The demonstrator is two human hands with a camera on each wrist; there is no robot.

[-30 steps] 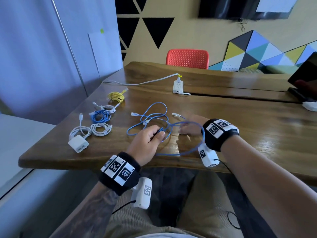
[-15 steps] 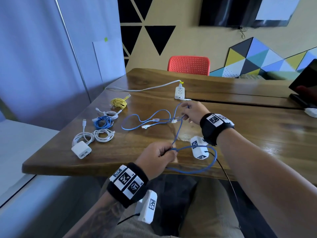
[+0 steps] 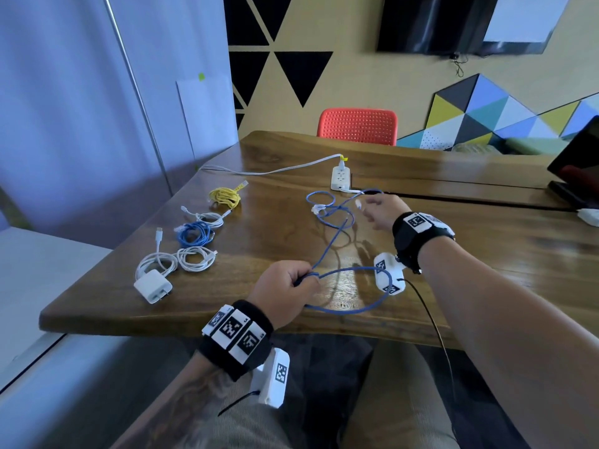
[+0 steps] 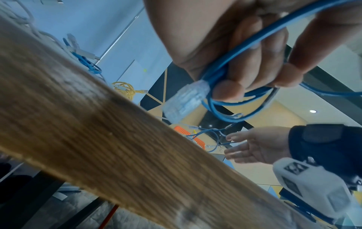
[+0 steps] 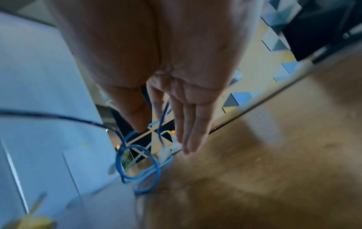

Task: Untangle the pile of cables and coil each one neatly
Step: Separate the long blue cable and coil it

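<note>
A thin blue network cable (image 3: pixel 330 244) lies half uncoiled on the wooden table (image 3: pixel 486 254). My left hand (image 3: pixel 306 280) grips it at the table's front edge, with one loop (image 3: pixel 385 286) hanging from the fist. In the left wrist view my curled fingers (image 4: pixel 254 51) hold doubled strands beside the clear plug (image 4: pixel 186 99). The cable runs up to small loose loops (image 3: pixel 321 202) and another clear plug (image 3: pixel 358 204). My right hand (image 3: pixel 369 209) hovers there with straight fingers (image 5: pixel 188 124), and a strand (image 5: pixel 163 120) passes between thumb and fingers, ungripped.
Coiled cables lie in a row at the left: yellow (image 3: pixel 224 196), white (image 3: pixel 207 218), blue (image 3: pixel 194 233), white (image 3: pixel 196 258), and a white charger (image 3: pixel 152 286). A white power strip (image 3: pixel 340 178) sits beyond the loops. Behind it are a red chair (image 3: pixel 358 126) and, far right, a dark device (image 3: pixel 577 163).
My right hand drew the cable away from my left hand toward the power strip, then straightened its fingers and let go. My left hand kept its grip near the front edge.
</note>
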